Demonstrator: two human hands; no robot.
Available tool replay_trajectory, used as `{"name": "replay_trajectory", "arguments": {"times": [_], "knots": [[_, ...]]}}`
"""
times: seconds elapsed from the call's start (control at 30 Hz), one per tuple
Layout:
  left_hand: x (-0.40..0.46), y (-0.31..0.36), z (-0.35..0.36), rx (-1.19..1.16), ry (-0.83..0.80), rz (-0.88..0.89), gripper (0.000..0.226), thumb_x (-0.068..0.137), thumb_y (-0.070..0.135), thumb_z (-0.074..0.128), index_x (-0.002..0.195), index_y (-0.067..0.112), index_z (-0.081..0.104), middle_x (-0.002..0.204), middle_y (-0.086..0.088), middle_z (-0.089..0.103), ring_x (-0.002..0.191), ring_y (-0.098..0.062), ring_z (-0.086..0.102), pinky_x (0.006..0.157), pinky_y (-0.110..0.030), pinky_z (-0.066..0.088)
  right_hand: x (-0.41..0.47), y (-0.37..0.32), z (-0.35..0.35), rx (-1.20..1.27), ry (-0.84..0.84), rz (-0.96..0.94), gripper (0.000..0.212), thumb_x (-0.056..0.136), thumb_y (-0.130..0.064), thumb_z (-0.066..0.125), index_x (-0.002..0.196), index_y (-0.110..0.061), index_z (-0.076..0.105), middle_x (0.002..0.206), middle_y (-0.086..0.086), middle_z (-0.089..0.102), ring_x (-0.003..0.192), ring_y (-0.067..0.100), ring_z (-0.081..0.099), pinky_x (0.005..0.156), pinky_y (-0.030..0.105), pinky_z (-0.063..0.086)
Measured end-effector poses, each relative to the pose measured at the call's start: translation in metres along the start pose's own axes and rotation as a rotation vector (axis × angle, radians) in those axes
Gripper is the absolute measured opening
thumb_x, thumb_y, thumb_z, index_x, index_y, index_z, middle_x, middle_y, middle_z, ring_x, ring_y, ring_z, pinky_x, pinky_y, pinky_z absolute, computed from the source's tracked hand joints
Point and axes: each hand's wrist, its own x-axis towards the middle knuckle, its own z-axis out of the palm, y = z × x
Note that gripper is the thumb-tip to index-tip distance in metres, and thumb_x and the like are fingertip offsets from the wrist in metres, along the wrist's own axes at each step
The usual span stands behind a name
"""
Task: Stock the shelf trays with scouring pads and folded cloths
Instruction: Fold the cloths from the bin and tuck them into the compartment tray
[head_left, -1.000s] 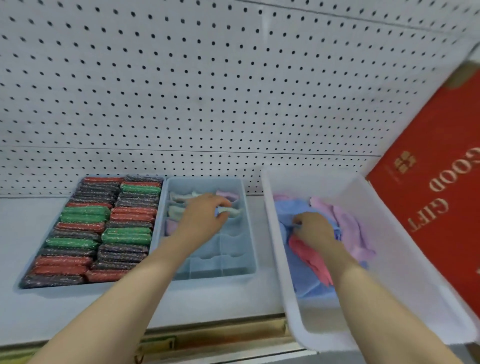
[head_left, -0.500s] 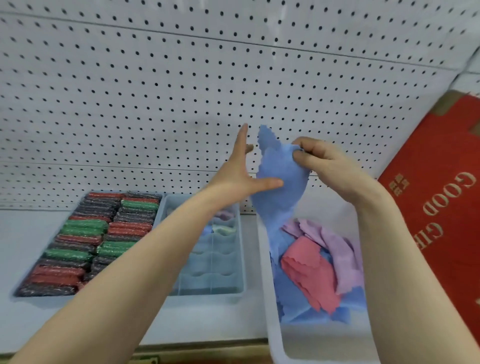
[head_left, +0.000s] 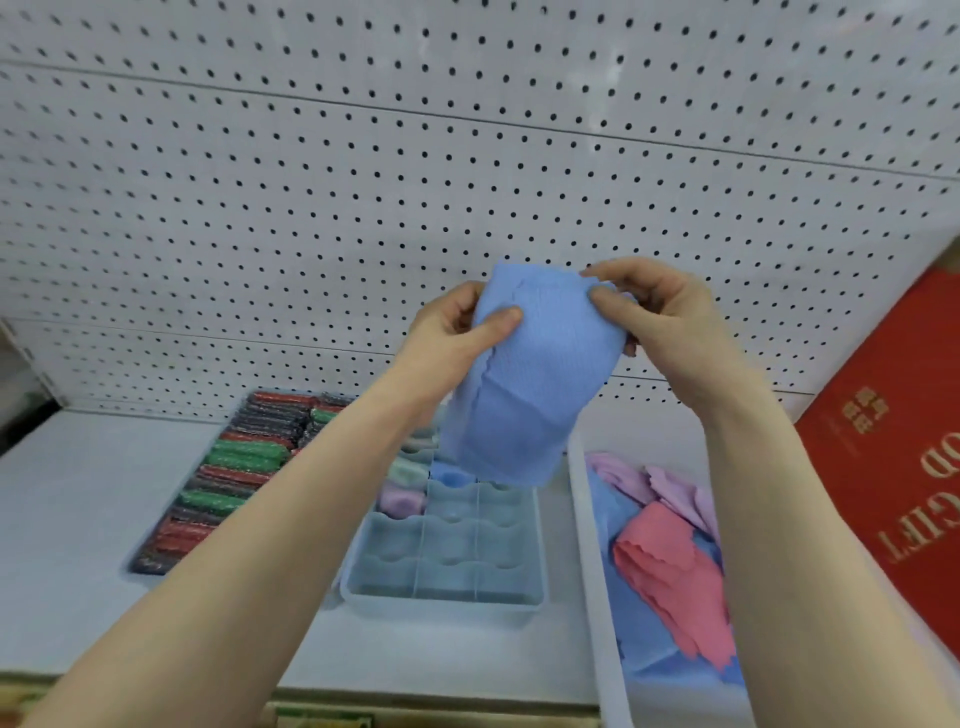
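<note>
Blue cloth: we see a light-blue ribbed microfibre cloth held up in front of the white pegboard back wall, hanging above the divided tray; its far side is hidden from us.
Left hand: our left hand grips the cloth's left edge, thumb pressed on the front; the other fingers curl behind the fabric and we cannot see them fully.
Right hand: our right hand pinches the cloth's top right corner with curled fingers; the lower fingertips are tucked behind the cloth.
Divided tray: a pale grey-blue plastic tray with small compartments sits on the white shelf. Its back rows are partly covered by the cloth and the left forearm; we make out a folded lilac cloth, a pale green one and a blue one in the compartments there.
Scouring pads: a dark tray of red, green and dark glittery scouring pads lies left of the divided tray; its right side is hidden by the left forearm.
Supply bin: a white plastic bin on the right holds loose pink, lilac and blue cloths; the right forearm covers much of it and the frame cuts its front.
Red box: a red carton with gold lettering leans at the right edge, cut off, with only some of its letters legible.
</note>
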Motion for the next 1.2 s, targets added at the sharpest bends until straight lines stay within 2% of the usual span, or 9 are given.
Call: {"name": "replay_trajectory", "arguments": {"times": [0.17,0.33,0.47,0.67,0.83,0.97,1.03,1.1,1.2], "knots": [[0.0,0.006,-0.02,0.035,0.008,0.048,0.015,0.08,0.019,0.073,0.089,0.015,0.061,0.077,0.005,0.066,0.071,-0.013,0.06,0.064,-0.025,0.05,0.003,-0.008,0.022,-0.125,-0.166,-0.072,0.035,0.084,-0.028,0.07,0.115,-0.043,0.064,0.114,-0.013,0.061,0.084,0.009,0.054,0.074,0.018,0.048],[-0.005,-0.001,-0.032,0.054,-0.027,-0.006,0.024,0.075,0.025,0.076,0.095,0.018,0.066,0.083,-0.001,0.072,0.076,-0.017,0.067,0.069,-0.032,0.053,0.005,-0.011,0.051,-0.135,-0.137,-0.022,0.017,0.08,-0.014,0.078,0.093,-0.023,0.071,0.093,-0.005,0.069,0.081,0.008,0.055,0.074,0.028,0.048],[-0.008,-0.004,-0.043,-0.022,-0.006,-0.069,0.027,0.082,0.031,0.071,0.102,0.013,0.068,0.099,-0.009,0.075,0.092,-0.024,0.072,0.075,-0.034,0.058,0.004,-0.009,0.059,-0.11,-0.097,0.04,0.011,0.078,-0.013,0.081,0.078,-0.015,0.07,0.087,0.009,0.067,0.074,0.006,0.053,0.068,0.016,0.042],[0.002,-0.014,-0.055,0.219,0.353,-0.121,0.014,0.082,0.015,0.073,0.076,0.026,0.067,0.078,0.005,0.069,0.077,-0.016,0.063,0.072,-0.033,0.053,0.0,-0.012,0.059,-0.2,-0.225,-0.014,0.008,0.075,-0.027,0.082,0.077,-0.024,0.075,0.113,-0.017,0.067,0.117,0.002,0.055,0.1,0.029,0.039],[-0.002,-0.007,-0.044,0.166,0.229,-0.102,0.017,0.088,0.016,0.068,0.078,0.028,0.075,0.076,0.008,0.074,0.073,-0.011,0.068,0.074,-0.031,0.057,0.01,-0.015,0.079,-0.208,-0.118,-0.07,0.01,0.077,-0.023,0.08,0.077,-0.031,0.074,0.083,-0.017,0.07,0.097,0.002,0.061,0.081,0.014,0.043],[-0.008,-0.004,-0.041,0.142,0.052,-0.063,0.039,0.097,0.024,0.057,0.061,0.011,0.052,0.056,0.002,0.035,0.052,-0.013,0.029,0.05,-0.026,0.025,0.017,-0.007,0.088,-0.284,0.0,-0.099,0.012,0.077,-0.022,0.08,0.078,-0.033,0.076,0.079,-0.019,0.07,0.098,-0.001,0.056,0.074,0.009,0.039],[-0.01,-0.003,-0.043,0.155,-0.004,-0.07,0.039,0.098,0.034,0.054,0.067,0.009,0.059,0.059,-0.003,0.031,0.056,-0.016,0.025,0.053,-0.029,0.022,0.018,-0.004,0.09,-0.318,0.027,-0.123,0.007,0.078,-0.024,0.079,0.08,-0.03,0.077,0.08,-0.014,0.07,0.1,0.002,0.055,0.073,0.008,0.039],[-0.013,-0.001,-0.045,0.166,-0.059,-0.065,0.026,0.095,0.039,0.058,0.086,0.021,0.074,0.064,-0.004,0.058,0.062,-0.016,0.045,0.061,-0.031,0.04,0.019,-0.002,0.092,-0.341,0.024,-0.114,0.006,0.079,-0.025,0.078,0.082,-0.03,0.076,0.081,-0.01,0.07,0.1,0.004,0.055,0.073,0.008,0.038],[-0.016,-0.004,-0.046,0.184,-0.076,-0.057,0.02,0.094,0.021,0.061,0.104,0.031,0.075,0.103,-0.006,0.075,0.102,-0.016,0.068,0.094,-0.032,0.048,0.018,0.0,0.094,-0.339,0.002,-0.112,0.013,0.079,-0.026,0.077,0.083,-0.038,0.072,0.081,-0.011,0.068,0.102,0.006,0.054,0.07,0.011,0.038]]}}
